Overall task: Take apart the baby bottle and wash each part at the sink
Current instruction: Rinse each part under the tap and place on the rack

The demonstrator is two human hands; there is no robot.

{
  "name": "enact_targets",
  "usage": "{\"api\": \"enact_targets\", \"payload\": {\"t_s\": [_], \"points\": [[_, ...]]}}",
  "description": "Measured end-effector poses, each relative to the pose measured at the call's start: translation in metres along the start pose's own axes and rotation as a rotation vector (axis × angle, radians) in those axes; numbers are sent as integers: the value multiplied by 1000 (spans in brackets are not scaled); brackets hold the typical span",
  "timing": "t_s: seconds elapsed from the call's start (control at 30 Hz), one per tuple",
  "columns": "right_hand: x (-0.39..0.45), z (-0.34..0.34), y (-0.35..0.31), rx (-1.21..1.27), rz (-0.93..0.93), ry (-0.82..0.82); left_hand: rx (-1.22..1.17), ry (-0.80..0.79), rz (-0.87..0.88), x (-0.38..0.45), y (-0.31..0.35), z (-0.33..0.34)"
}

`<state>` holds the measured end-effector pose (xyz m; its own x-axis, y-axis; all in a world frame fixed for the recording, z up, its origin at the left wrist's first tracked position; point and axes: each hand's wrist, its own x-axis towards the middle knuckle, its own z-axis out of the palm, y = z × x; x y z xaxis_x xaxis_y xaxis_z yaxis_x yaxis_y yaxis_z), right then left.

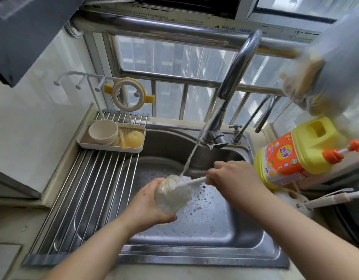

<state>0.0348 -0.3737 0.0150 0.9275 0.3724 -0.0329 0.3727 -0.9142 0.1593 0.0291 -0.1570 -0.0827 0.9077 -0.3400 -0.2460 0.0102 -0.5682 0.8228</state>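
Scrubbing the bottle over the sink (194, 255)

Left hand (148, 205) wraps the clear bottle (170, 197) under the tap stream; right hand (233, 176) grips the brush handle (192, 181) poking into its mouth.

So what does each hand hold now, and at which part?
The left hand grips the clear bottle body around its lower part. The right hand holds the white bottle brush by its handle end; the brush goes into the bottle's mouth.
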Motion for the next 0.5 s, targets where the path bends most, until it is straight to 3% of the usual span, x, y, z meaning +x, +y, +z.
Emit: {"api": "enact_targets", "payload": {"t_s": [0.1, 0.3, 0.37, 0.5], "points": [[-4, 4, -14, 44, -61, -22, 14, 31, -35, 2, 4, 2], [-7, -1, -7, 259, 116, -320, 187, 199, -61, -6, 2, 13], [-9, -2, -7, 283, 129, -368, 124, 149, -55, -9, 4, 15], [-10, 0, 1, 287, 150, -387, 35, -105, -45, -16, 2, 4]]}}
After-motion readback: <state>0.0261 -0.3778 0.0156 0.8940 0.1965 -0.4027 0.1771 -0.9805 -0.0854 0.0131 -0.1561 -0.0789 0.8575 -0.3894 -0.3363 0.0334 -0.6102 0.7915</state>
